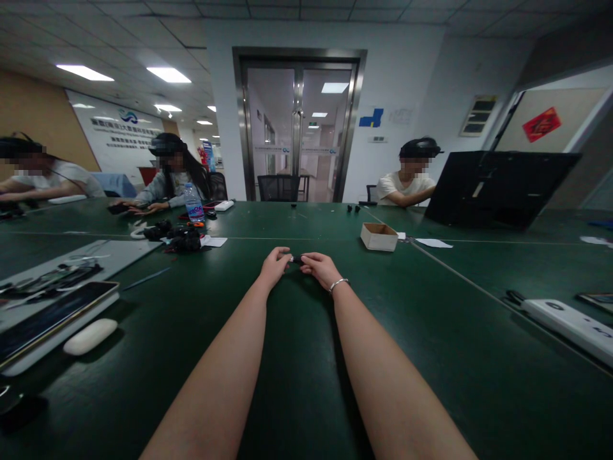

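Note:
Both my arms stretch forward over the green tabletop, and my hands meet near its middle. Between them is a small black piece with a silvery end [296,259], too small to name its kind. My right hand [322,269] pinches its dark end between thumb and fingers; a silver bracelet circles that wrist. The fingers of my left hand [274,266] curl at the silvery end, closed on it. My fingers cover part of the piece.
An open small box [378,237] stands ahead on the right. Black parts [184,237] and a water bottle [194,203] are ahead on the left. Nearer left lie a phone [57,319] and white case [90,337]. A power strip [569,326] lies right. Several people sit around.

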A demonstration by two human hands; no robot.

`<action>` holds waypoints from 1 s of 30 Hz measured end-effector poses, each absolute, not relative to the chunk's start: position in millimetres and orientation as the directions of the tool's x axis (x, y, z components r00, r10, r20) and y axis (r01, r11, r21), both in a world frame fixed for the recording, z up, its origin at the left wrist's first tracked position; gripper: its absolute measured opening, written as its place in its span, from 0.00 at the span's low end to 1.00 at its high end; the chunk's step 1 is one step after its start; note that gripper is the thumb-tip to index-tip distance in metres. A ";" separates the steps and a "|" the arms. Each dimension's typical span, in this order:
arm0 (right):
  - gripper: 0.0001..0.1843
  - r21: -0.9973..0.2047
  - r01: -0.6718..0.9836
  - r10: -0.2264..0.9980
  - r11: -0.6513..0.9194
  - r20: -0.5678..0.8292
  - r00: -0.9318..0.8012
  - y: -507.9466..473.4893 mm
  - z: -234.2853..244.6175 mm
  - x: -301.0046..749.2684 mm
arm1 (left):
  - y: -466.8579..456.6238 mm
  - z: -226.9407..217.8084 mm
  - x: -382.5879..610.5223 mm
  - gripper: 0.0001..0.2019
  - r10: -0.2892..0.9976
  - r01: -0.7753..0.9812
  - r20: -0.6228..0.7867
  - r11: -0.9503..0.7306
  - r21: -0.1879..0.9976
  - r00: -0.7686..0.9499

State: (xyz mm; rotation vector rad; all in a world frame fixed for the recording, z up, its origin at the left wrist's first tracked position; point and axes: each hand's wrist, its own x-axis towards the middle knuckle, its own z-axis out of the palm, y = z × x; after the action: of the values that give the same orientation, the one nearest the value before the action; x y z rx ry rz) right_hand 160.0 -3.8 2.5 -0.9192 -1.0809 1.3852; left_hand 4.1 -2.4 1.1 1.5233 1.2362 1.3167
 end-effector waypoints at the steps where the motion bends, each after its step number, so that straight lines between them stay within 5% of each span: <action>1: 0.06 -0.959 -0.283 0.994 0.014 0.044 -0.102 -4.0 2.6 159.9 | -2.1 0.7 4.1 0.15 0.972 0.196 0.234 -0.231 0.953 0.008; 6: 0.07 -0.958 -0.288 0.994 0.016 0.045 -0.097 -3.4 2.4 159.9 | 2.5 -3.4 4.1 0.12 0.922 0.247 0.386 -0.370 0.896 -0.019; 11: 0.06 -0.959 -0.283 0.993 0.014 0.047 -0.110 -2.5 2.1 160.6 | 1.4 -2.0 4.4 0.13 0.964 0.183 0.266 -0.262 0.948 0.005; 22: 0.05 -0.959 -0.284 0.992 0.009 0.043 -0.116 -1.6 1.0 160.5 | 0.3 -1.7 4.4 0.15 0.942 0.186 0.336 -0.331 0.925 0.005; 30: 0.07 -0.968 -0.250 0.986 0.010 0.052 -0.160 -3.3 2.4 162.1 | -5.7 5.2 5.7 0.14 0.973 0.134 0.224 -0.228 0.964 0.050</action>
State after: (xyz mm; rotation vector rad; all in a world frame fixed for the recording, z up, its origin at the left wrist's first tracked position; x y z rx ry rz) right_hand 162.1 -3.3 2.4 -0.9154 -1.1517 1.4142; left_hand 5.7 -5.7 5.2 1.4986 1.1683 1.2806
